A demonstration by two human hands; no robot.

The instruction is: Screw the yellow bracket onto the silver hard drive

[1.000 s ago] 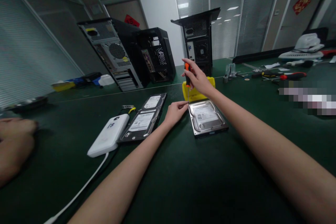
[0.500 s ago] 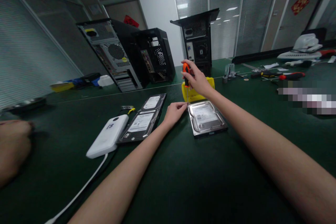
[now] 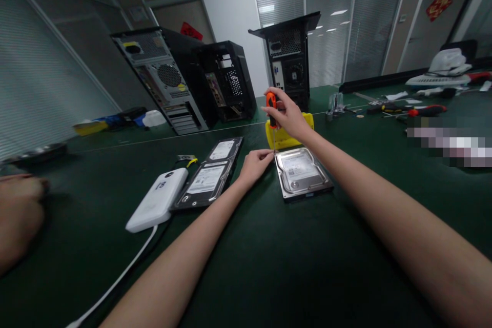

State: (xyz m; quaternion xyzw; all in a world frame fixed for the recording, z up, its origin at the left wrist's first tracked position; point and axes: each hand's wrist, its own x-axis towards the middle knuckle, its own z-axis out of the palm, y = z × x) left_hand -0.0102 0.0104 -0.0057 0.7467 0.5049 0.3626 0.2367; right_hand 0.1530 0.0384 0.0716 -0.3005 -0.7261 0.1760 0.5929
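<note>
A hard drive (image 3: pixel 302 169), silver with a white label, lies flat on the green tabletop. Above its far left corner, my right hand (image 3: pixel 286 113) grips the orange-and-black handle of a screwdriver (image 3: pixel 271 105). The shaft points down, nearly upright, and its tip is at that corner. My left hand (image 3: pixel 255 166) rests on the table left of the drive, thumb and fingers pressed together by the screwdriver's tip. Whatever they pinch is too small to make out. Behind the drive stands a yellow holder (image 3: pixel 284 138), partly covered by my right hand.
Two more hard drives (image 3: pixel 207 177) lie end to end at left, beside a white power bank (image 3: pixel 157 200) with a cable. Computer cases (image 3: pixel 180 77) stand at the back. Pliers (image 3: pixel 426 110) and other tools lie at right. Another person's hand (image 3: pixel 21 215) is at the left edge.
The screwdriver's handle has shifted very slightly left with my right hand. My left hand and the hard drive look unchanged.
</note>
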